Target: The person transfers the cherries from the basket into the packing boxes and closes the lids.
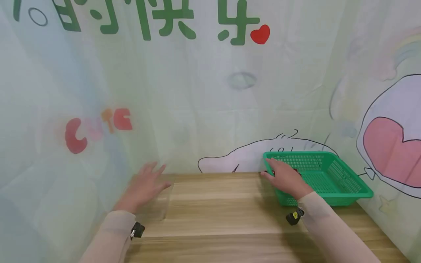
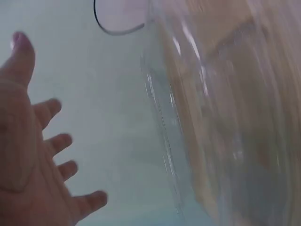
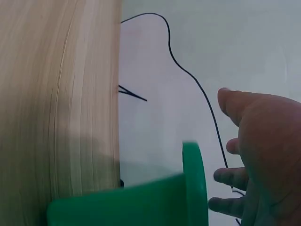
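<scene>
My left hand [image 1: 143,187] reaches over a clear see-through box [image 2: 221,108] at the left side of the wooden table. Its fingers are spread and nothing is in the palm; in the left wrist view the box wall stands apart from the fingertips. My right hand [image 1: 287,178] is held over the left rim of a green plastic basket [image 1: 353,199], fingers extended and empty. In the right wrist view the fingers [image 3: 230,179] show close beside the basket's rim. A small dark red thing [image 1: 297,171] peeks out behind the right hand, mostly hidden by it.
The wood-grain table [image 1: 217,208] ends against a printed cloth backdrop [image 1: 204,91] that also runs along both sides. The basket stands at the table's back right, near the right-hand cloth. Small black cameras [image 1: 137,230] are strapped to both wrists.
</scene>
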Demonstrator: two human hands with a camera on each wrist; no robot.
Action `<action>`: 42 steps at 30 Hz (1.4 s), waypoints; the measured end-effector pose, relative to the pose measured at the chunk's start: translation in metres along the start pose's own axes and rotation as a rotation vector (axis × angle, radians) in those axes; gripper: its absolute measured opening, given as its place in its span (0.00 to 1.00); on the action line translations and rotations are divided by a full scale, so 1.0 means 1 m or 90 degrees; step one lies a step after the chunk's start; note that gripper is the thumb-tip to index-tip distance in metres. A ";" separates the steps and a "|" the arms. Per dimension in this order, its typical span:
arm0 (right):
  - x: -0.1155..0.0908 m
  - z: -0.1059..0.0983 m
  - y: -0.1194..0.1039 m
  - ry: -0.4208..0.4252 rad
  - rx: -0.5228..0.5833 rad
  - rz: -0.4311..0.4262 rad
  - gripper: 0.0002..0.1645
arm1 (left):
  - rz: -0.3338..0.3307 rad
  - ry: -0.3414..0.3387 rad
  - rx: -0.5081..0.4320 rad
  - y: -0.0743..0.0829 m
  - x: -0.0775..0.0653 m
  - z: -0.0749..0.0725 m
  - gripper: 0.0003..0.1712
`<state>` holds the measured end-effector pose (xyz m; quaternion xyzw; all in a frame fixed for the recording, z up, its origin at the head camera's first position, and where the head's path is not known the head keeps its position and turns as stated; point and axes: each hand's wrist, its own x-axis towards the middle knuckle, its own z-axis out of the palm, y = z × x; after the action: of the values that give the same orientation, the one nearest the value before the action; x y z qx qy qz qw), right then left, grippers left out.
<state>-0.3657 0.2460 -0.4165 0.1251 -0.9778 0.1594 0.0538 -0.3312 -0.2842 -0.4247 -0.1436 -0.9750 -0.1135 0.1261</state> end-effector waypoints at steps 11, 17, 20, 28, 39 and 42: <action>-0.023 -0.006 0.036 -0.093 0.033 0.061 0.51 | -0.014 -0.131 -0.122 -0.063 -0.040 -0.024 0.65; -0.031 -0.006 0.044 -0.116 0.063 0.064 0.53 | -0.065 -0.227 -0.195 -0.078 -0.048 -0.024 0.73; -0.035 -0.005 0.048 -0.115 0.079 0.062 0.50 | -0.072 -0.239 -0.183 -0.077 -0.048 -0.023 0.73; -0.040 -0.003 0.050 -0.106 0.098 0.021 0.43 | -0.052 -0.210 -0.150 -0.070 -0.048 -0.022 0.68; -0.034 -0.001 0.042 -0.097 0.103 0.011 0.39 | -0.058 -0.232 -0.159 -0.058 -0.038 -0.013 0.65; -0.033 0.001 0.038 -0.098 0.104 0.009 0.39 | -0.064 -0.239 -0.155 -0.047 -0.033 -0.009 0.67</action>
<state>-0.3443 0.2880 -0.4333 0.1338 -0.9636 0.2289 -0.0333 -0.3133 -0.3390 -0.4341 -0.1278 -0.9663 -0.2081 -0.0813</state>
